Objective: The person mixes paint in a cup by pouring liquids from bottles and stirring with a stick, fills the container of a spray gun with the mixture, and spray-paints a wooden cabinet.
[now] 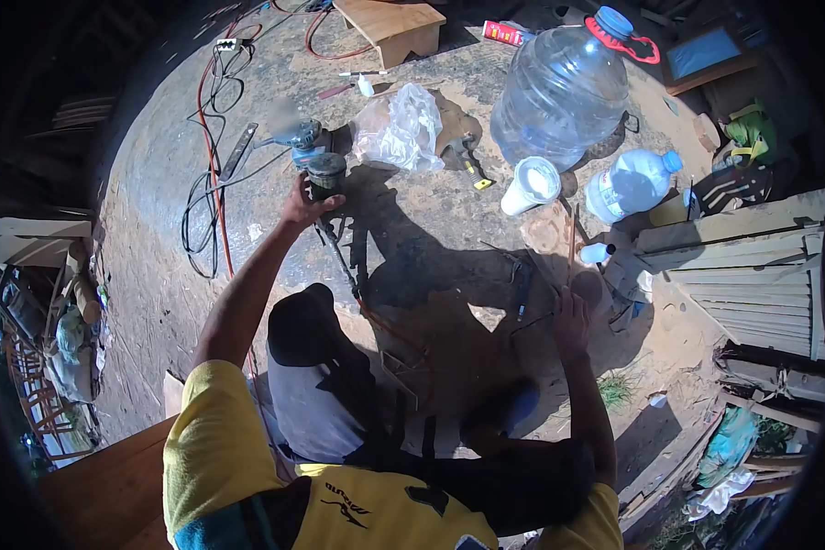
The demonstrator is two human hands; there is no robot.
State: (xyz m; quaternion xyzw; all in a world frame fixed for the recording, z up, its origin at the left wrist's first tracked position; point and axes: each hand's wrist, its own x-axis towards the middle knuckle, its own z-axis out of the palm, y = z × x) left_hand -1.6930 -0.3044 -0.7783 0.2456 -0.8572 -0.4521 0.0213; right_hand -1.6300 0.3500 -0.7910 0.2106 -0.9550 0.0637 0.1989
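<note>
My left hand (310,203) reaches forward and is wrapped round the dark end of a blue-and-black power tool (326,167), whose exact kind I cannot make out. A cable runs from the tool. My right hand (573,321) is low over the ground in shade, by the lower end of a thin wooden stick (573,240). Whether its fingers grip anything is unclear. Just beyond it lies a small white bottle with a black cap (598,253). A crumpled clear plastic bag (400,128) sits to the right of the tool.
A large clear water jug (561,92), a white tub (532,185) and a smaller bottle (631,186) stand at the right. A yellow-and-black hand tool (473,167) lies nearby. An orange cord (214,174) trails along the left. A wooden stool (396,27) is at the back.
</note>
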